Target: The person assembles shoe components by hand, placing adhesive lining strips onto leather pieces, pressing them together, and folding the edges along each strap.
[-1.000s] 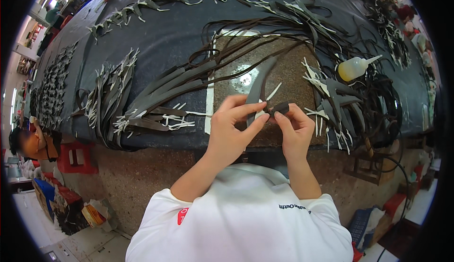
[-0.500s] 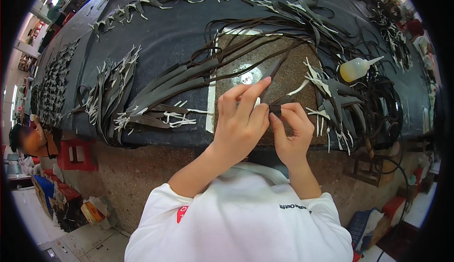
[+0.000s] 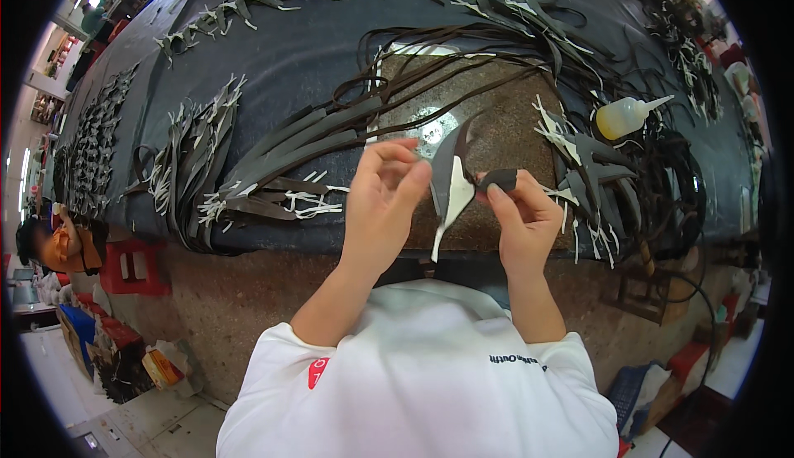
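Head view: black-covered work table [image 3: 281, 61] spans the upper frame. Brown, speckled rectangular slab [image 3: 517, 135] lies at centre. Left hand [image 3: 383, 193] is loosely open, just beside a curved grey strip with white backing [image 3: 457, 189], located at frame centre. Right hand [image 3: 527, 210] pinches a dark, flat band [image 3: 501, 179] adjoining the strip. Translucent bottle with yellow liquid [image 3: 620, 119]: right of frame.

Hands: one left hand [image 3: 385, 193], one right hand [image 3: 528, 222]; total, two. One bench [image 3: 289, 52]. One speckled slab [image 3: 517, 143]. One squeeze bottle [image 3: 620, 119]. One curved grey strip [image 3: 444, 162]; one dark band [image 3: 501, 179]. Other grey strips [image 3: 294, 142] too overlapped to count. One red stool [image 3: 155, 282] at left; one wooden stool [image 3: 653, 298] at right.
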